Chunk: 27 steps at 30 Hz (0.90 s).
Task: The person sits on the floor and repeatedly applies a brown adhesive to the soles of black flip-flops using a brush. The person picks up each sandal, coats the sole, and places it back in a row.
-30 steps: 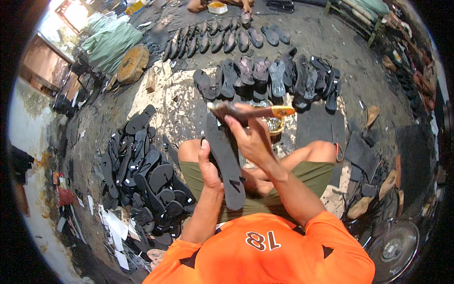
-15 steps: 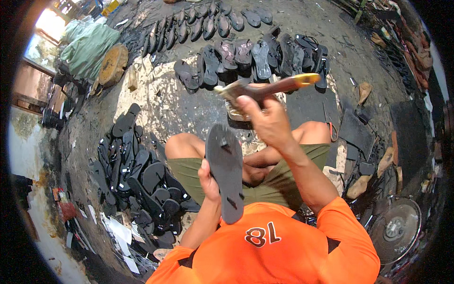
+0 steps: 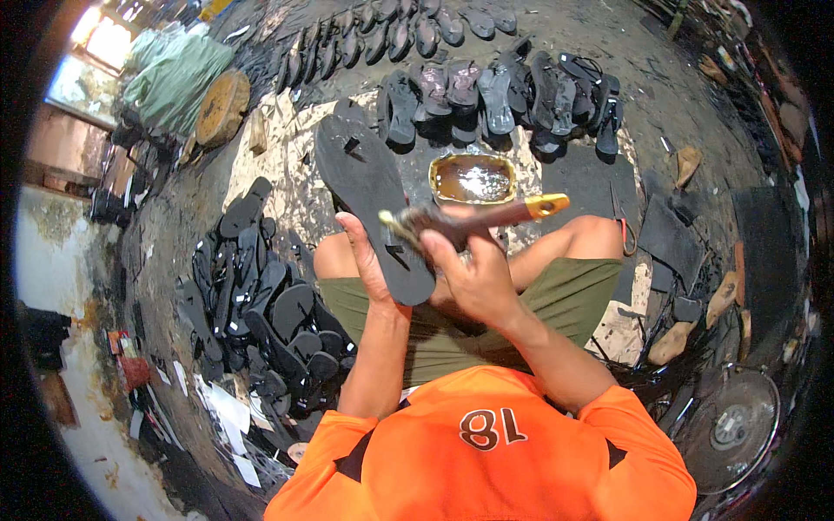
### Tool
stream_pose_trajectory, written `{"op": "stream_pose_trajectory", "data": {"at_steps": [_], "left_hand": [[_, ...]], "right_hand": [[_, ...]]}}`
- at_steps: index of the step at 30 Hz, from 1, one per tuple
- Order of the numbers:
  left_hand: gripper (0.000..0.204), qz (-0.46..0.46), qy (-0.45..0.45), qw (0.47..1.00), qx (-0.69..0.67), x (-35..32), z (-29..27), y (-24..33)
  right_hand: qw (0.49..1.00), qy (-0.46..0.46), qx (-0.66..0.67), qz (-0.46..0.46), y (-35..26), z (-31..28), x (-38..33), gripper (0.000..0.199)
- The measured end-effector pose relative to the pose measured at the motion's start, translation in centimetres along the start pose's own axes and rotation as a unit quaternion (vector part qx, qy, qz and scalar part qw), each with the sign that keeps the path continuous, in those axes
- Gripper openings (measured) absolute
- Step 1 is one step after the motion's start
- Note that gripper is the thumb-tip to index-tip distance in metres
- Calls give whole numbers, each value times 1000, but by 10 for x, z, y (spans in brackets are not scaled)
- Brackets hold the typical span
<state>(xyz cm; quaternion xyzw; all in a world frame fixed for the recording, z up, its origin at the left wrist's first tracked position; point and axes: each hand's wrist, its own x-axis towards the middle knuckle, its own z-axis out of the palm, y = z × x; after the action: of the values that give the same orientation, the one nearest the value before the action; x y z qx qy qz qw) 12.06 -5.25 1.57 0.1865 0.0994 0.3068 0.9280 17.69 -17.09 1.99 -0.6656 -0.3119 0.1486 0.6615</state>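
Observation:
My left hand [image 3: 372, 265] grips a black sandal sole [image 3: 363, 178] near its lower end, with the long part tilted up and to the left. Slots with strap ends show on the sole's face. In my right hand [image 3: 476, 276] is a brush [image 3: 512, 211] with a brown handle and a yellow tip, its blurred bristles over the lower part of the sole. Whether the bristles press on it I cannot tell. Just beyond the brush stands a yellow-rimmed tub [image 3: 512, 180] of glossy amber-brown liquid.
Black sandals lie heaped [image 3: 261, 291] at my left. Ahead stand a near row of sandals [image 3: 497, 100] and a farther row [image 3: 378, 42]. To the right are scissors [image 3: 625, 233], a wooden shoe last [image 3: 721, 293] and a round fan [image 3: 730, 425]. A wooden stump [image 3: 222, 108] sits far left.
The sole has moved up and away from my body and leans further left. The brush has come down to the sole. The tub, mostly hidden before by my right hand and brush, now shows.

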Motion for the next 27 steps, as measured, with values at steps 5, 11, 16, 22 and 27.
{"op": "stream_pose_trajectory", "data": {"at_steps": [5, 11, 16, 22, 27], "left_hand": [[74, 14, -6, 998, 62, 10, -18, 10], [65, -129, 28, 991, -10, 15, -38, 13], [66, -168, 53, 983, -45, 16, -17, 4], [61, -157, 75, 981, 85, 64, -69, 15], [61, -137, 108, 974, 148, 197, -120, 31]], "right_hand": [[964, 1, -127, -235, -2, 0, 26, 30], [925, -182, -153, -297, 13, -12, 41, 31], [915, -164, -127, -347, 30, -3, 101, 30], [930, -274, -90, -228, 22, -10, 55, 27], [994, -113, -8, 9, 22, -26, 53, 32]]}}
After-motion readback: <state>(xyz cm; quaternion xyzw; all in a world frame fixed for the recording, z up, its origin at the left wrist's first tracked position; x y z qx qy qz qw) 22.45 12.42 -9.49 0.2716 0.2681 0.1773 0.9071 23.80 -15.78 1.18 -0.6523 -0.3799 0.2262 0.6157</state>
